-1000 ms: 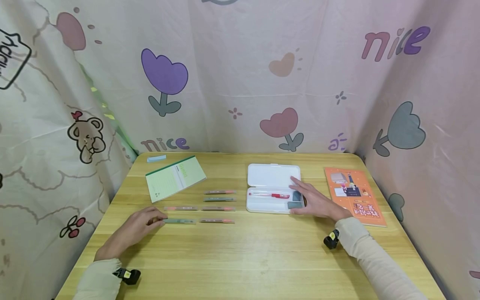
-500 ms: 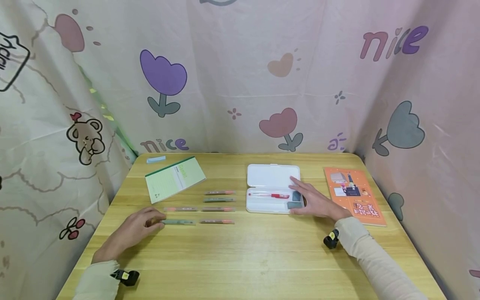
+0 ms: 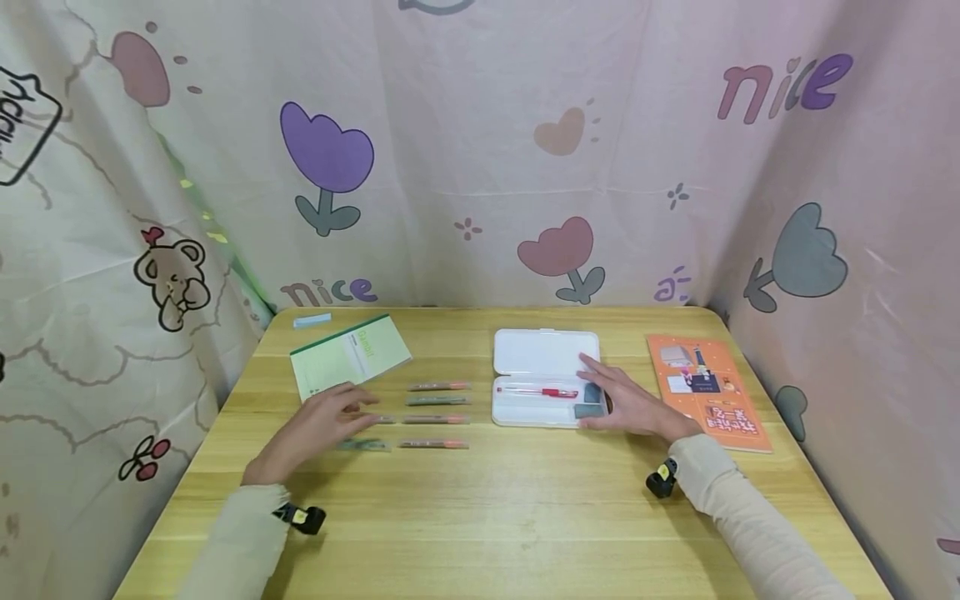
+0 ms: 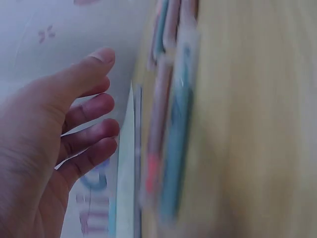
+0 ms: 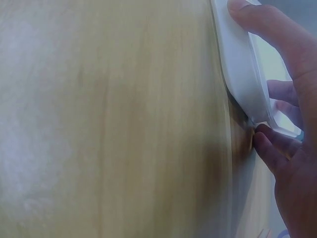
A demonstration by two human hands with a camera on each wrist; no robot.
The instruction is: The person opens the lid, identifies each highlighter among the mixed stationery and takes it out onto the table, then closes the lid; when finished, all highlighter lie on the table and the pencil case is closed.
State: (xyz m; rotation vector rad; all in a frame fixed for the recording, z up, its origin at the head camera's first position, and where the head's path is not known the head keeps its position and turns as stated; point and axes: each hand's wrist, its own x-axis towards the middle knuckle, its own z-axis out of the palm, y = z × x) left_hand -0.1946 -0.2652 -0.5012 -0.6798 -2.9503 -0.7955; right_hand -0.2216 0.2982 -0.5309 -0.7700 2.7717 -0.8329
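Note:
My left hand [image 3: 322,425] hovers over the left end of the marker pens, fingers loosely bent and nothing between them. Below it lie a green marker [image 3: 366,446] and a pinkish marker [image 3: 386,419], both partly covered by the hand in the head view. The left wrist view shows the thumb and fingers apart from the green marker [image 4: 178,144]. At the right end of an open white pencil case [image 3: 546,353], my right hand [image 3: 630,404] holds it, thumb on the front wall and fingers around the end. A red pen [image 3: 558,392] and grey-blue blocks [image 3: 589,410] lie inside.
Several markers [image 3: 435,444] lie in rows left of the case. Behind my left hand is a green notepad [image 3: 375,346], with a small blue strip [image 3: 312,320] beyond. An orange booklet [image 3: 708,392] lies right of my right hand. Patterned curtains border the table [image 3: 525,517].
My left hand has let go of the green marker's left end, risen and moved right and away over the markers. The right hand stays at the pencil case.

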